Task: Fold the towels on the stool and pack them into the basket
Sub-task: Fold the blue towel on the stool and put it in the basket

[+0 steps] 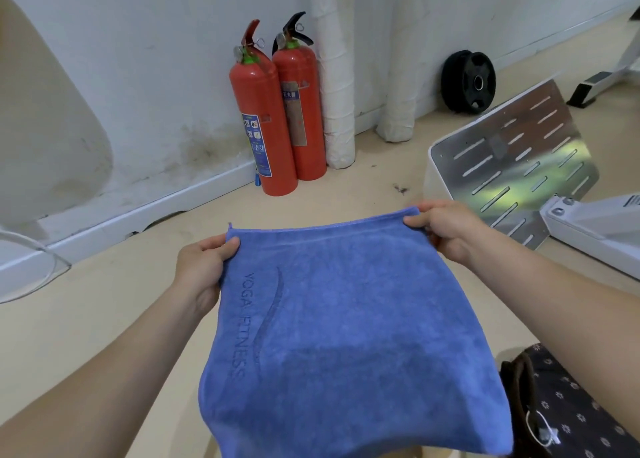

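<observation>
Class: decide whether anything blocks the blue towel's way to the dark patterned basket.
Nothing visible does. The left hand and right hand pinch the towel by its top corners; the basket sits beside its right edge, partly hidden by the forearm.

We note a beige floor [104,319] meeting a stained white wall [156,59] along a white skirting board [138,211]. Two red fire extinguishers [258,104] stand at the far wall, with wrapped white pipes [337,94] just to their right. At far right a black weight plate [469,81] leans on the wall, and a slotted metal plate [519,166] lies nearer.
</observation>
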Available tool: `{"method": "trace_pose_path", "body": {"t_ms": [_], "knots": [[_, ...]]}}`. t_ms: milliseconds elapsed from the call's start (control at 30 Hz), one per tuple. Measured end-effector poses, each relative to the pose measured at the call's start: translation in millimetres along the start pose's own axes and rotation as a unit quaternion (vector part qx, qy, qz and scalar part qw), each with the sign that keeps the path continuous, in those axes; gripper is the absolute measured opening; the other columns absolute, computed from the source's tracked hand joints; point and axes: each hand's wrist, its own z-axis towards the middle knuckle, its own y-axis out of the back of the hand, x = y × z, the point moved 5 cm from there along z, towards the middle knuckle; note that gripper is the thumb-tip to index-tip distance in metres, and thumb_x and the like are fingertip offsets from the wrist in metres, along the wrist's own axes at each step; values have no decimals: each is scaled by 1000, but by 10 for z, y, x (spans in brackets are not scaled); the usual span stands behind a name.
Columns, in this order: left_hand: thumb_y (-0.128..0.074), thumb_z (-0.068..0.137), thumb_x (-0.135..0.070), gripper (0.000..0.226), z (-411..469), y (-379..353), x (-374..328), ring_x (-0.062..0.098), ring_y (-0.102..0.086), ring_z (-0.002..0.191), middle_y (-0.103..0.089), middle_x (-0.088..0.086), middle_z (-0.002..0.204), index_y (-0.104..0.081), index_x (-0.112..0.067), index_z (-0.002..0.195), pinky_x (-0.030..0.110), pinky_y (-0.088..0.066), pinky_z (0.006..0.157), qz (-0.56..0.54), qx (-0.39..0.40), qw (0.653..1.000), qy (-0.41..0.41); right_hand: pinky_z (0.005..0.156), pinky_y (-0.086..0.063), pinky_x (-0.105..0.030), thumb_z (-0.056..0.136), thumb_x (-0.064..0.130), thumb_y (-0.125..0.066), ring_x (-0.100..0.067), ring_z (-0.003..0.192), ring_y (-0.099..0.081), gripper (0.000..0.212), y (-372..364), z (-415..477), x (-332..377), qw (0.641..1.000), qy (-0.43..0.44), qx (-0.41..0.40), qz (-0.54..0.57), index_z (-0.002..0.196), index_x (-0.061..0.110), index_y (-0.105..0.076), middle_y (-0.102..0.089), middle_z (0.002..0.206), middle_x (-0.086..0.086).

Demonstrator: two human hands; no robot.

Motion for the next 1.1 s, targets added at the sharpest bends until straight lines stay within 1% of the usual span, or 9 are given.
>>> {"method": "trace_pose_path", "body": {"t_ms": [67, 134, 267, 401, 601, 668, 768, 968, 1101], "knots": [[-68, 86, -9, 16, 1, -19, -23, 26, -70, 78, -72, 13, 92, -68, -5, 101, 41, -57, 76, -14, 3, 1000, 7, 42, -36, -18, 82, -5, -63, -18, 64, -54, 17, 12, -11, 47, 999, -16, 9, -33, 83, 13, -64, -61, 86, -9], [-69, 86, -14, 14, 18, -25, -93, 23, -70, 75, -73, 9, 89, -69, -7, 98, 36, -58, 70, -18, 1, 1000, -5, 37, -38, -14, 84, -3, -63, -16, 68, -56, 18, 35, -14, 132, 999, -26, 17, -22, 82, 15, -58, -59, 89, -7], [-70, 86, -17, 7, -30, -31, -365, 18, -66, 76, -71, 5, 88, -70, -11, 89, 33, -55, 75, -23, -5, 997, -67, 47, -57, -25, 92, 1, -56, -16, 83, -62, 6, -8, -193, 340, 992, -56, 88, 78, 93, 6, -58, -61, 93, -6], [-68, 86, -14, 4, -266, -50, -714, 12, -63, 61, -69, -3, 72, -68, -17, 84, 27, -50, 61, -5, 6, 994, -112, 58, -60, -41, 92, 0, -55, -23, 88, -63, 5, -79, -428, 482, 987, -43, 104, 112, 95, 1, -59, -63, 96, -11], [-57, 89, -1, 19, -1027, -539, -1187, 7, -41, 42, -51, -9, 49, -70, -14, 96, 19, -42, 47, 98, 194, 964, -154, 62, -61, -33, 89, 3, -62, -23, 98, -63, 10, -285, -854, 733, 989, 78, 90, 85, 98, 5, -61, -61, 104, -13], [-65, 83, 1, 15, -1251, -735, -1180, 6, -50, 47, -59, -6, 57, -71, -9, 93, 19, -52, 57, 90, 264, 949, -144, 67, -60, -28, 89, 2, -60, -20, 94, -63, 14, -397, -1068, 753, 984, 115, 116, 74, 103, 3, -63, -62, 100, -13], [-71, 69, 11, 31, -1449, -919, -1103, 11, -68, 66, -72, 3, 74, -72, -11, 91, 20, -55, 69, 115, 334, 922, -156, 79, -57, -32, 88, -3, -57, -23, 88, -64, 22, -502, -1327, 733, 974, 157, 146, 79, 109, -4, -63, -66, 99, -20], [-63, 87, 0, 21, -1663, -1049, -1172, 3, -64, 66, -72, -5, 70, -73, -18, 84, 15, -48, 61, 237, 281, 876, -312, 88, -56, -39, 88, -7, -52, -35, 98, -68, 24, -520, -1612, 664, 956, 189, 195, 112, 107, -4, -67, -70, 102, -24], [-74, 80, -17, 16, -1755, -1065, -1268, -4, -51, 71, -59, -15, 79, -74, -32, 83, 8, -35, 64, 330, 168, 804, -465, 89, -55, -32, 92, -4, -48, -28, 99, -68, 26, -498, -1718, 668, 947, 206, 219, 113, 107, 0, -69, -71, 105, -19]]}}
